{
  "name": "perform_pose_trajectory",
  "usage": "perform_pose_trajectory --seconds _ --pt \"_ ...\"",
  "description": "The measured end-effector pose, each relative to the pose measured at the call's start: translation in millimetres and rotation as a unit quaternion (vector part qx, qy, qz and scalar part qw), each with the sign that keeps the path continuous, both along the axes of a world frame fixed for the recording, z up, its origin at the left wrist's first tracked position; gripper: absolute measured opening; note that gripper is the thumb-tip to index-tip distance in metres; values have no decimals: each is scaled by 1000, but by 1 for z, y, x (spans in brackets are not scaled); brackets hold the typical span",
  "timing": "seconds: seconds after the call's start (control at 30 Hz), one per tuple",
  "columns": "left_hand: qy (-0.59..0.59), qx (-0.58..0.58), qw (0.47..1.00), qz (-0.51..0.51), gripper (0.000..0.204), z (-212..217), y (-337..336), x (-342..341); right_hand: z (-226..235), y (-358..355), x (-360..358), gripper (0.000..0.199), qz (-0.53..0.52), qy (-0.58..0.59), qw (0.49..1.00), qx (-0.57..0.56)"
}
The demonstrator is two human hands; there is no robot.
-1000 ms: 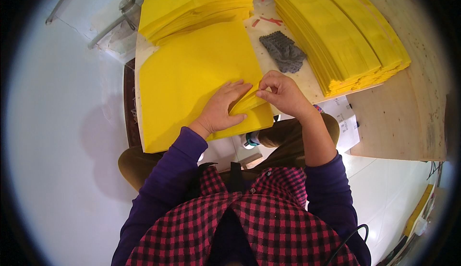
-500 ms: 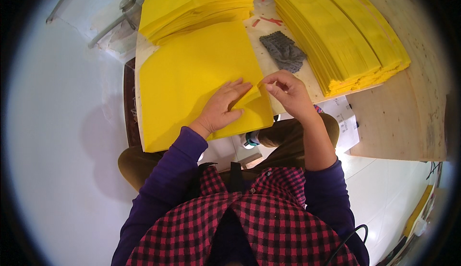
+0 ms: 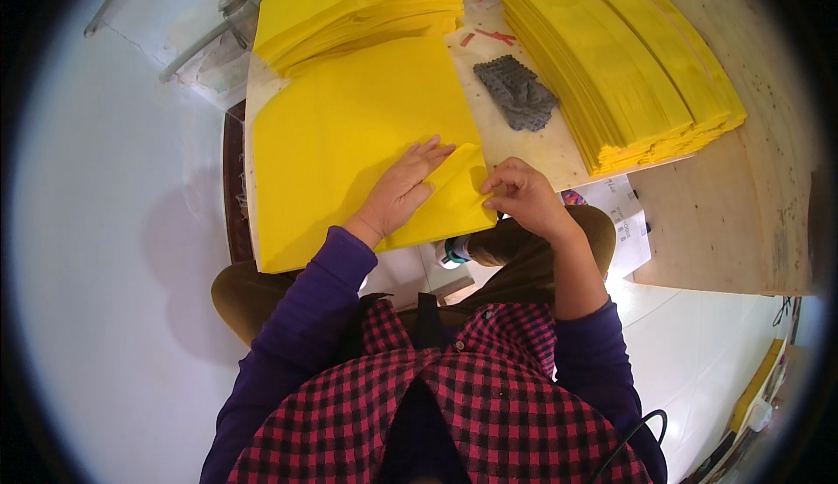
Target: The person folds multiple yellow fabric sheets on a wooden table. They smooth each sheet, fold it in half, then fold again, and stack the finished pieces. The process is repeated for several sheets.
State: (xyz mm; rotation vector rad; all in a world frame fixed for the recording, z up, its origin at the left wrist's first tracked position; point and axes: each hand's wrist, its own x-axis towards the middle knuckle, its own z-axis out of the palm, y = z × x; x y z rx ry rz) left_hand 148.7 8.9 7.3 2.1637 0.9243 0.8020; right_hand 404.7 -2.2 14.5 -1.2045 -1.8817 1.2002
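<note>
A large yellow fabric sheet (image 3: 340, 126) lies on the table in front of me, its near edge reaching past the table's edge. My left hand (image 3: 403, 189) rests on the sheet with its fingers stretched out. To the right of those fingers, a corner of the fabric is raised in a slanting fold. At the sheet's right edge, my right hand (image 3: 524, 198) pinches the fabric between thumb and fingers. The fingertips partly hide the pinched edge. Beyond the sheet is a thick stack of similar yellow fabric (image 3: 358, 4).
On the right of the table (image 3: 515, 154) stand long stacks of folded yellow fabric (image 3: 611, 65). A crumpled dark grey cloth (image 3: 517, 93) lies between them and the sheet, with red strips (image 3: 496, 37) farther back. A wooden panel (image 3: 724, 213) rises at the right.
My right hand has moved nearer to me along the sheet's right edge. The raised fold beside my left fingers has grown wider. My left hand has hardly moved.
</note>
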Motion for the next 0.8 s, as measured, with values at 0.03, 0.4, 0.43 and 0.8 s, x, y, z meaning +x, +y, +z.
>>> perform_pose_trajectory --seconds 0.03,0.4,0.43,0.8 --pt "2 3 1000 -1 52 -1 1 0 -2 1 0 17 -1 12 1000 -16" --pt "12 -19 1000 -6 51 1 0 -1 15 12 -8 6 19 30 999 15" --pt "14 -16 1000 -6 51 2 0 -1 18 14 -10 6 25 27 999 37" --pt "-22 -8 1000 -2 48 3 -2 -1 35 27 -24 12 31 15 995 89"
